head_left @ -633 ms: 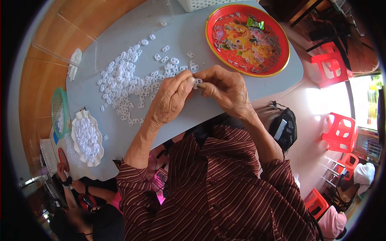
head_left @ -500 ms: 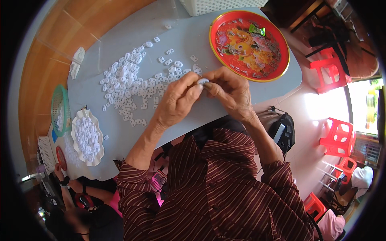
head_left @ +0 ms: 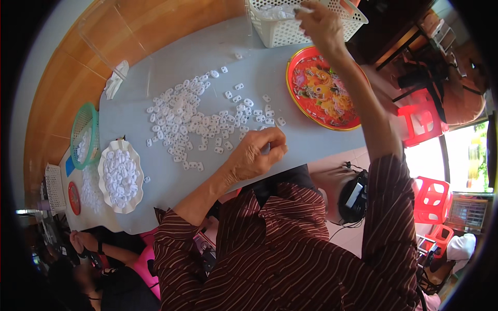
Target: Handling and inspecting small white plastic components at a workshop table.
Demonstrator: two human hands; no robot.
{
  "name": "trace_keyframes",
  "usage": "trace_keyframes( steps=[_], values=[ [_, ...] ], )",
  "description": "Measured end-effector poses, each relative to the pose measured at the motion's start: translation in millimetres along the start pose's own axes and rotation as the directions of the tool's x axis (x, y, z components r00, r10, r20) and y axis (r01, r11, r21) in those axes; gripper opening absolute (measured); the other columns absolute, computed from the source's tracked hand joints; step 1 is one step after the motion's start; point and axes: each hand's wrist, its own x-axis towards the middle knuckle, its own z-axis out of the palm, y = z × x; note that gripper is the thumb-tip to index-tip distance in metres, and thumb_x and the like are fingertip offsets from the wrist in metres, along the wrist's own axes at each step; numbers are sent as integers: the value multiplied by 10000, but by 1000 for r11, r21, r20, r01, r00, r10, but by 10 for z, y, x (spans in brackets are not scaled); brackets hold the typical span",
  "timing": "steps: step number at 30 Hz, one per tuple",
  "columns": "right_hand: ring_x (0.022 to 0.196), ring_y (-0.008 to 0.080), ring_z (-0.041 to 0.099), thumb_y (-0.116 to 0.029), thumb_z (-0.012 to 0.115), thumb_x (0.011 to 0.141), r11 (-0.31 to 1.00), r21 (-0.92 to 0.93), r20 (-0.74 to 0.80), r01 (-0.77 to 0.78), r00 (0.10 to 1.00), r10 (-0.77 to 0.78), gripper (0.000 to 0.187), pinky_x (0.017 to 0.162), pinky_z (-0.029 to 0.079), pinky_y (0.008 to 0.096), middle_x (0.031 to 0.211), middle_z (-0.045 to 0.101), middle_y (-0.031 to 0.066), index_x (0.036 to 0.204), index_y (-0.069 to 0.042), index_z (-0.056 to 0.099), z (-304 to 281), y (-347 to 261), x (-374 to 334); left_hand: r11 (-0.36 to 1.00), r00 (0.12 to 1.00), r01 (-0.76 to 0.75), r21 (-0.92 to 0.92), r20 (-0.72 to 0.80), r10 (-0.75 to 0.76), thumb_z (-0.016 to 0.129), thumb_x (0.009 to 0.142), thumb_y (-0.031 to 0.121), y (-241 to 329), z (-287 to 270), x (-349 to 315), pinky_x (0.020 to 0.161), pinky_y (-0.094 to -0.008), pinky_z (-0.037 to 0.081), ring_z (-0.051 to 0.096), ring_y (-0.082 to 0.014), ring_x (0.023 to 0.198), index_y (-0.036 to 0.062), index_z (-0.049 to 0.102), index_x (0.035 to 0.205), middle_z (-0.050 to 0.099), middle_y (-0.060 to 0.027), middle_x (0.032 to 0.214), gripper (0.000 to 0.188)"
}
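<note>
My left hand (head_left: 259, 151) hovers at the table's near edge, its fingers curled inward and thumb bent toward the forefinger. Whatever it may hold is hidden. Just beyond it lie small white plastic pieces (head_left: 179, 109), some oval and some rectangular with two holes, in a loose heap that thins out to the right. My right hand (head_left: 322, 28) is stretched far forward over a white perforated basket (head_left: 270, 33) with white pieces inside. Motion smears its fingers, so their grip is unclear. Under that forearm is a round red tray (head_left: 296, 96) with a flower print, scattered with small thin slivers.
At the left stand a scalloped white dish (head_left: 137, 194) of white pieces and a green mesh basket (head_left: 96, 132). A crumpled white cloth (head_left: 116, 80) lies at the far left edge. Another person's hands (head_left: 83, 241) are at the lower left. Red stools (head_left: 433, 199) stand at right.
My hands have parted from the white oval piece they held together. The right has swung far forward to the basket; the left has drawn slightly down and right. The view has shifted.
</note>
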Motion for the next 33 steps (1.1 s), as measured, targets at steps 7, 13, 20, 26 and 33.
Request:
trace_keyframes(
  steps=[7, 13, 20, 26, 33],
  values=[
    [624, 205, 627, -72, 627, 769, 951, 28, 529, 308, 803, -276, 154, 608, 503, 316, 735, 652, 122, 905, -9, 662, 408, -73, -970, 999, 999, 37, 3, 39, -37, 578, 801, 105, 70, 3, -19, 599, -266, 425, 493, -128, 617, -1, 529, 808, 530, -61, 683, 117],
    [703, 303, 624, -44, 623, 755, 881, -20, 689, 473, 644, -331, 121, 654, 501, 374, 816, 646, 140, 863, -1, 655, 629, -103, -1145, 1000, 1000, 4, 1, 27, -4, 587, 795, 108, 43, 27, -14, 582, -279, 424, 505, -138, 604, -1, 524, 798, 530, -62, 664, 126],
    [729, 313, 627, -52, 619, 764, 912, -15, 692, 409, 663, -286, 111, 678, 500, 376, 795, 645, 153, 852, 7, 651, 603, -68, -1122, 1000, 999, 10, -17, 34, -9, 592, 797, 129, 75, 22, -17, 586, -290, 433, 525, -147, 608, 7, 533, 811, 535, -73, 658, 136],
    [745, 346, 625, -87, 607, 761, 927, -48, 624, 373, 736, -263, 119, 708, 498, 403, 781, 641, 178, 827, -3, 659, 473, -6, -1024, 1000, 999, -4, 24, 49, 3, 593, 799, 144, 52, 23, -20, 592, -280, 429, 510, -145, 610, 7, 536, 815, 540, -67, 669, 150],
    [761, 338, 629, -73, 616, 752, 901, -142, 697, 409, 688, -202, 128, 723, 499, 397, 792, 649, 174, 847, -9, 674, 475, -57, -1048, 1000, 997, 5, -5, 72, -5, 590, 814, 107, 96, 24, -14, 614, -324, 440, 514, -192, 608, -6, 517, 812, 544, -99, 676, 135]
  ],
)
